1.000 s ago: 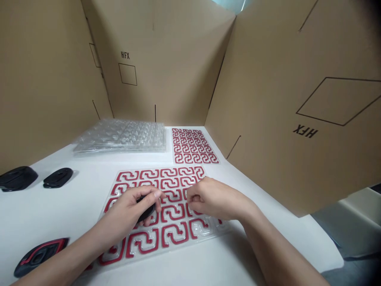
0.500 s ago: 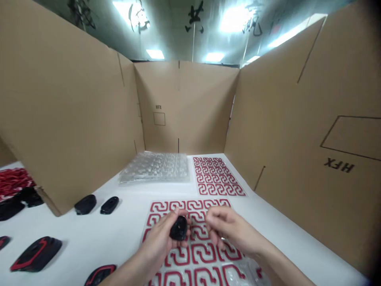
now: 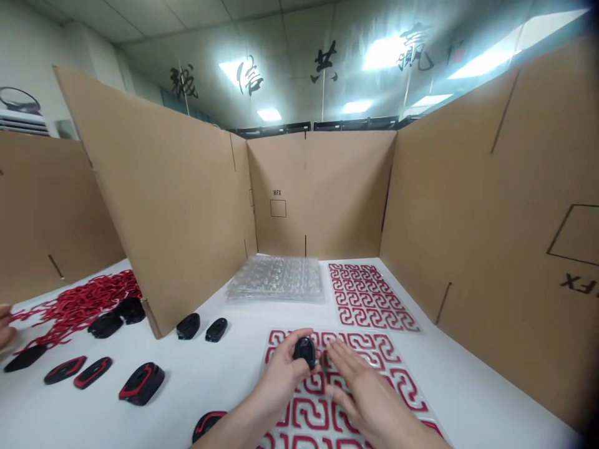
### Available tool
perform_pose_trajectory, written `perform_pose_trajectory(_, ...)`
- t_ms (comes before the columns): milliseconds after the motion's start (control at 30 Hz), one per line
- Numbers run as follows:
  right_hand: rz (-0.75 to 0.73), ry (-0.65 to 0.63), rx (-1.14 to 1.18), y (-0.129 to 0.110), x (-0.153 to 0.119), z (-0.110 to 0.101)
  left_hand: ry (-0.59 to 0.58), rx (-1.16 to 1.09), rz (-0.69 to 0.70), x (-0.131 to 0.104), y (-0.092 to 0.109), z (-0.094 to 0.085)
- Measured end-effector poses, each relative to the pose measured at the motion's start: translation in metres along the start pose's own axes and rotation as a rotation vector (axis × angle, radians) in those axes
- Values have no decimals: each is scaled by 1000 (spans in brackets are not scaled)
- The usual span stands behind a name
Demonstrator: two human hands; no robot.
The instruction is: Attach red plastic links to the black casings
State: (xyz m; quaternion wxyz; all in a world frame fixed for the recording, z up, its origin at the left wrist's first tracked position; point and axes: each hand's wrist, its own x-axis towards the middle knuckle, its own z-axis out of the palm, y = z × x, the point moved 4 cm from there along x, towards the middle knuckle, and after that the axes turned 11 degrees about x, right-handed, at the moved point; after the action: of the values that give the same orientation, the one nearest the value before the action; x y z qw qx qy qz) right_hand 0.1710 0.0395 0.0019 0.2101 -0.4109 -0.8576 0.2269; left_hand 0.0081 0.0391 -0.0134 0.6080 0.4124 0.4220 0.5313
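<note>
My left hand is closed around a small black plastic shell, its dark face turned up toward me. Just right of it is my right hand, fingers stretched out and thumb apart, with nothing visible in it. Both hands are above a clear sheet bearing rows of red hook-shaped pieces. At the bottom, my left forearm partly covers another black shell with a red strip.
Cardboard panels wall the white table. A stack of clear trays and a second red-patterned sheet lie behind. On the left are several black shells, a heap of red strips and another person's hand.
The view has shifted left and up, so more of the left side shows. My right hand's curled fingers have straightened. My left hand still holds the black shell.
</note>
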Motion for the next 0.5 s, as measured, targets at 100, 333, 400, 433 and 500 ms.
perform_pose_trajectory(100, -89, 156, 48, 0, 0, -6, -92, 18, -31, -1, 3, 5)
perform_pose_trajectory(333, -276, 124, 73, -17, -4, -5, -208, 295, -25, -10, 5, 7)
perform_pose_trajectory(400, -327, 140, 77, -22, -5, -7, -189, 456, 69, -21, 16, 2)
perform_pose_trajectory(433, -355, 154, 73, -24, -6, -7, -174, 550, 125, -26, 21, -1)
perform_pose_trajectory(500, -408, 170, 62, -26, -9, -4, -168, 714, 207, -37, 31, -6)
